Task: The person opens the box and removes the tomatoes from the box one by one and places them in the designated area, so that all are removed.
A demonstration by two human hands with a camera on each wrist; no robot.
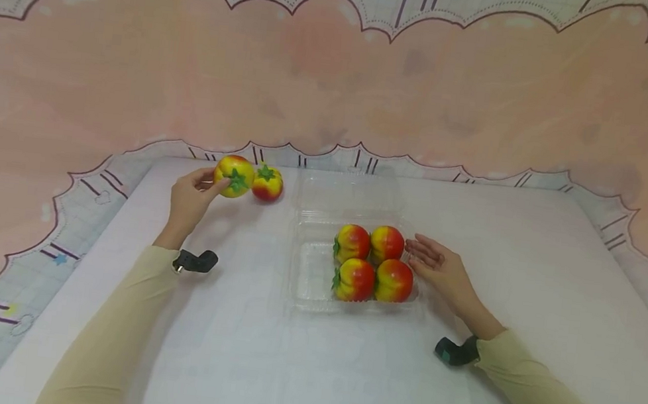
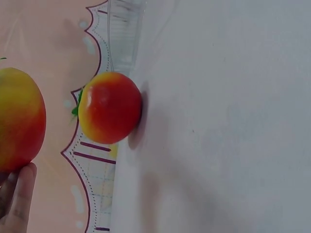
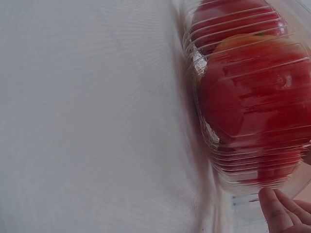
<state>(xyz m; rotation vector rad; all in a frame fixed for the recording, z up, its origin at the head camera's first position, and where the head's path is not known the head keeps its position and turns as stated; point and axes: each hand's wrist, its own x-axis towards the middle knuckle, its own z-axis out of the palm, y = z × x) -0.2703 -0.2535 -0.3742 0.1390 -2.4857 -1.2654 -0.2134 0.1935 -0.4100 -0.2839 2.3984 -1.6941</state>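
Note:
My left hand (image 1: 190,199) pinches a round red-and-yellow fruit (image 1: 236,168) with a green leafy cap, lifted over the far left part of the table. Its cap is turned toward the head camera, the thumb lying over it. Just right of it, a similar fruit (image 1: 268,184) rests on the table, also seen in the left wrist view (image 2: 111,108). Several more such fruits (image 1: 354,279) fill the right part of a clear plastic clamshell box (image 1: 309,302). Beside the box's right wall is my right hand (image 1: 442,269), fingers loosely extended, fingertips right at the rim.
The box's clear lid (image 1: 350,195) lies folded back toward the far edge of the white table (image 1: 234,358). Bare box floor (image 1: 314,267) shows left of the fruits. A patterned peach cloth backdrop (image 1: 337,83) rises behind the table.

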